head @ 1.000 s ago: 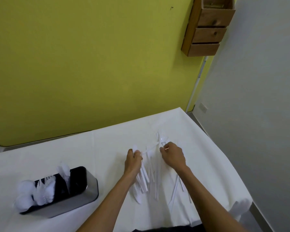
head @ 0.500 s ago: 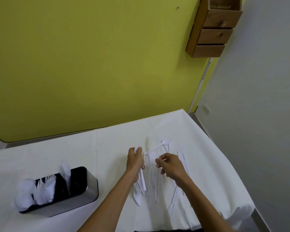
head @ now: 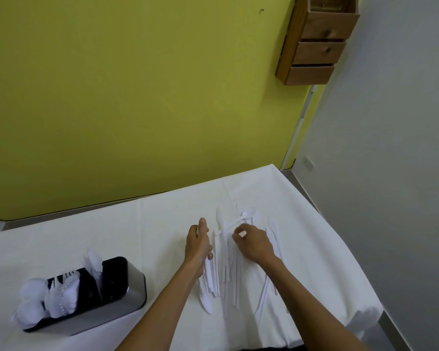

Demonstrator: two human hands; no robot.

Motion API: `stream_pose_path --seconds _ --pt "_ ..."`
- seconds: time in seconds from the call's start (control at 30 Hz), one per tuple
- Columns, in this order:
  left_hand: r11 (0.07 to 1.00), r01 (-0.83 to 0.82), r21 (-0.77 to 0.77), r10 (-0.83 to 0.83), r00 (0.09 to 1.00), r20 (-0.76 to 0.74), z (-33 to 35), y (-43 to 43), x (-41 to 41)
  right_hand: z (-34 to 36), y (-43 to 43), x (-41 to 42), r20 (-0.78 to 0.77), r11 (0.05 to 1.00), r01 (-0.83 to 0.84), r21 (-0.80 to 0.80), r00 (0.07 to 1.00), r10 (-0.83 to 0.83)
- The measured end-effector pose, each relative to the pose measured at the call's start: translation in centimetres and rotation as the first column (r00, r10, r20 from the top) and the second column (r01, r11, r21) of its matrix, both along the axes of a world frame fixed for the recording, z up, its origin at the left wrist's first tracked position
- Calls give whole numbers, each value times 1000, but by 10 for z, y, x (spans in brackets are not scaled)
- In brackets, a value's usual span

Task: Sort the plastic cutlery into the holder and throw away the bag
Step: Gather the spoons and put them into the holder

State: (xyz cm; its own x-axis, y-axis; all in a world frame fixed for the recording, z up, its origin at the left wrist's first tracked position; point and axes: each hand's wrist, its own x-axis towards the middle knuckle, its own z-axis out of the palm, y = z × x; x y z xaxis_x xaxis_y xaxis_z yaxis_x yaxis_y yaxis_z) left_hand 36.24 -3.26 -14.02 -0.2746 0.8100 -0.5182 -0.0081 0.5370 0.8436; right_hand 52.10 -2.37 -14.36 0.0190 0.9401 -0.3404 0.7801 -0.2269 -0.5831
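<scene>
While the holder (head: 134, 287) stands near on the left of the table (head: 150, 224), with spoons and forks inside, the left hand (head: 198, 245) still grips a bundle of plastic cutlery (head: 226, 264) from the loose pile. The right hand (head: 255, 243) has drawn back a little over the pile, fingers curled; whether it pinches a piece I cannot tell.

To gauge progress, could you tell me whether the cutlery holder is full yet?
Not full: the cutlery holder has white cutlery toward one end; the other end shows black.
</scene>
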Motion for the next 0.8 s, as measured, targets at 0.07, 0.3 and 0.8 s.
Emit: stream_pose_path --seconds 0.07,0.3,0.8 --pt "1000 -15 13 14 1000 10 1 -1 -2 0 16 -5 -3 998 32 47 999 -32" --pt "999 -32 15 30 995 93 9 -1 -9 -1 37 -6 49 999 45 -10 998 -45" --pt "990 130 55 -129 992 -7 23 -4 26 43 -49 12 -142 990 34 134 990 -15"
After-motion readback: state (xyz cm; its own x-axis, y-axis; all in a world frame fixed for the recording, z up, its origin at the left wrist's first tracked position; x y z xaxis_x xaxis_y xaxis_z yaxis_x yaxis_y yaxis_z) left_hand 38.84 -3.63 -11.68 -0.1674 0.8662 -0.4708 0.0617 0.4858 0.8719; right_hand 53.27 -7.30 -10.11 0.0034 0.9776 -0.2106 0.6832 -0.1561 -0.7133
